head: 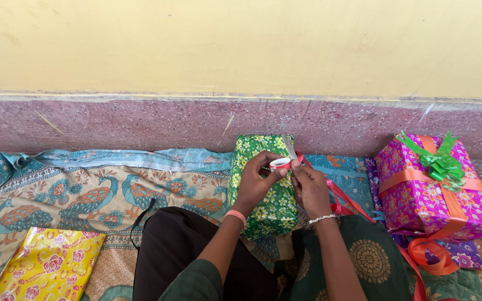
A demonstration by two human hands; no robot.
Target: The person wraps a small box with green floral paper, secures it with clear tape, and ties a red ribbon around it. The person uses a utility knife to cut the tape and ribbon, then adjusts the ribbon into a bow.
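Sitting on a peacock-patterned cloth (85, 195) spread over the floor, facing a yellow wall (241, 44) with a speckled reddish base.

Holding a small red and white loop of ribbon (279, 163) in the left hand (255, 184), fingers curled closed around it, just above a green box wrapped in flowered paper (269, 206). Resting that left hand against the top of the green box, which is standing upright between the knees and leaning toward the wall.

Pinching with the right hand (309, 189), fingers closed narrowly, touching the left hand at the loop. Gripping what is possibly a pair of scissors (290, 148), a thin grey blade poking up above the fingers, though too small to be sure. Trailing from the loop, a red ribbon (338, 198) running down and to the right across the lap.

Wearing a pink band on the left wrist and a silver bracelet (322, 218) on the right.

Lying to the far right, well apart from the hands, a pink flowered gift box (414, 206) tied with orange ribbon and topped with a green bow (439, 161). Lying at the lower left, a sheet of yellow flowered paper (46, 267).
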